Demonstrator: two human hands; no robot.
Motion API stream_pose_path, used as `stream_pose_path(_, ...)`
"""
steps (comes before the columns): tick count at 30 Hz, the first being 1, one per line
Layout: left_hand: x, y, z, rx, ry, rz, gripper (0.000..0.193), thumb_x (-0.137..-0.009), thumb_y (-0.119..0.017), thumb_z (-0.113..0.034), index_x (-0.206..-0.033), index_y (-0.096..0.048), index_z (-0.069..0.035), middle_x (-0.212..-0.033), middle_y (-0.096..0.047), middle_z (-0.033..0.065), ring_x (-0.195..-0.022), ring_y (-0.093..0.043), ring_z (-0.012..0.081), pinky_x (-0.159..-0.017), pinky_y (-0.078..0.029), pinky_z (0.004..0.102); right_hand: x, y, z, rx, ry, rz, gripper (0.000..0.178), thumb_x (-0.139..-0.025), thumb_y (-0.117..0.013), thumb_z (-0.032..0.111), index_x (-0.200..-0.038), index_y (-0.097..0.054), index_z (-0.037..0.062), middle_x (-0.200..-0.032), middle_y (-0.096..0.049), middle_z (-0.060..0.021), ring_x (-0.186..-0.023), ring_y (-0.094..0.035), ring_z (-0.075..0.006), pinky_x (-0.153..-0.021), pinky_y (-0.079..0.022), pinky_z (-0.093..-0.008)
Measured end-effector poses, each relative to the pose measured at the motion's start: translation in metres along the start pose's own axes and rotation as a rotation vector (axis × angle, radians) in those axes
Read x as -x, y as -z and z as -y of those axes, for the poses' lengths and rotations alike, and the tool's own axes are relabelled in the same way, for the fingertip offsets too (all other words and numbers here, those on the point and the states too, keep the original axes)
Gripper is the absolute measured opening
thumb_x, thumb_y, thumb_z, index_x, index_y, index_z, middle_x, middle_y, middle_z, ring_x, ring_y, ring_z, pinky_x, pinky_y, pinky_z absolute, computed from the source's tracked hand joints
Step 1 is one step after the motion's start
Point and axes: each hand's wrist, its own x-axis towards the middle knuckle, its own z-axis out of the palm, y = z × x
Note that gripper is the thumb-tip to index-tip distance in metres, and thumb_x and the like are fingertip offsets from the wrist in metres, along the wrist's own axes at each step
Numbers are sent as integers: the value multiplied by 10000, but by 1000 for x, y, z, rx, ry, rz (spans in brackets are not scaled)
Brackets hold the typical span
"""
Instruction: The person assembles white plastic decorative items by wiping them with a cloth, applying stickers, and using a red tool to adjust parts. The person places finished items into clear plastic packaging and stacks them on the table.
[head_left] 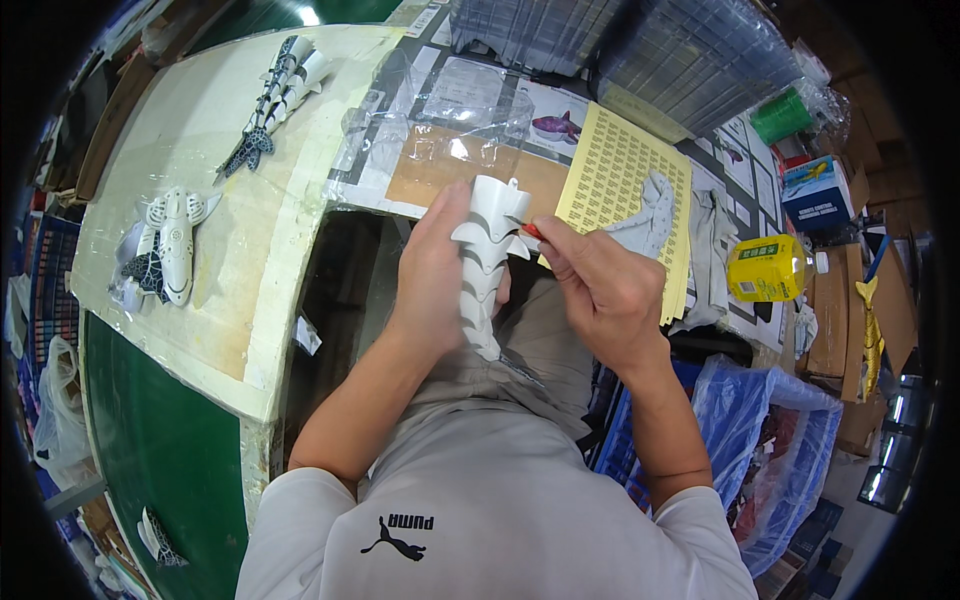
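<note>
My left hand (pixel 432 265) is wrapped round a white jointed toy fish body (pixel 486 262), which stands upright above my lap. Its overlapping segments have dark curved edges, and its narrow lower end runs into a dark tail tip. In my right hand (pixel 612 290), thumb and fingers pinch a small tool with a red handle (pixel 532 231) and a dark pointed end. That point meets or nearly meets the right side of the toy near its top. Most of the tool is hidden inside the fist, so its exact kind does not show.
Left, a cream tabletop (pixel 260 290) carries toy bodies (pixel 285 85) and a white-and-black toy (pixel 172 245). Yellow sticker sheets (pixel 590 185), a grey cloth (pixel 710 260) and a bottle of yellow liquid (pixel 768 267) lie right. Clear plastic trays (pixel 690 60) stand behind; a lined crate (pixel 725 400) sits lower right.
</note>
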Motion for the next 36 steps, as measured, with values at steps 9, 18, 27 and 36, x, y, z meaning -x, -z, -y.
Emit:
stream_pose_path(9, -1, 2, 0, 20, 15, 18, 368, -1133, -450, -422, -1176, -602, -90, -769, -652, 81, -456, -592, 204, -378, -438, 321, 1, 1, -1, 53, 17, 11, 330, -915, -808, 83, -1243, -782, 104, -675, -608, -75, -538, -594, -218, -500, -449, -348)
stream_pose_path(18, -2, -2, 1, 43, 71, -20, 585, -1132, -375, -520, -1051, -686, -31, -619, -643, 91, -391, -577, 182, -318, -460, 294, 5, 2, -6, 99, 88, 29, 470, -826, -841, 23, -1278, -782, 139, -717, -628, -70, -563, -610, -215, -503, -461, -345)
stream_pose_path(27, -2, 6, 1, 73, 72, 34, 387, -1134, -445, -437, -1167, -605, -86, -748, -650, 88, -445, -588, 210, -363, -433, 334, 4, 3, -6, 110, 77, 52, 477, -812, -838, 11, -1268, -787, 138, -712, -631, -70, -566, -617, -217, -509, -470, -349)
stream_pose_path(36, -2, 4, 0, 39, 45, 10, 378, -1129, -459, -431, -1177, -604, -86, -747, -648, 82, -444, -588, 207, -361, -429, 328, 1, 4, -7, 105, 93, 49, 482, -797, -838, 6, -1259, -791, 137, -720, -634, -62, -569, -620, -214, -506, -472, -346)
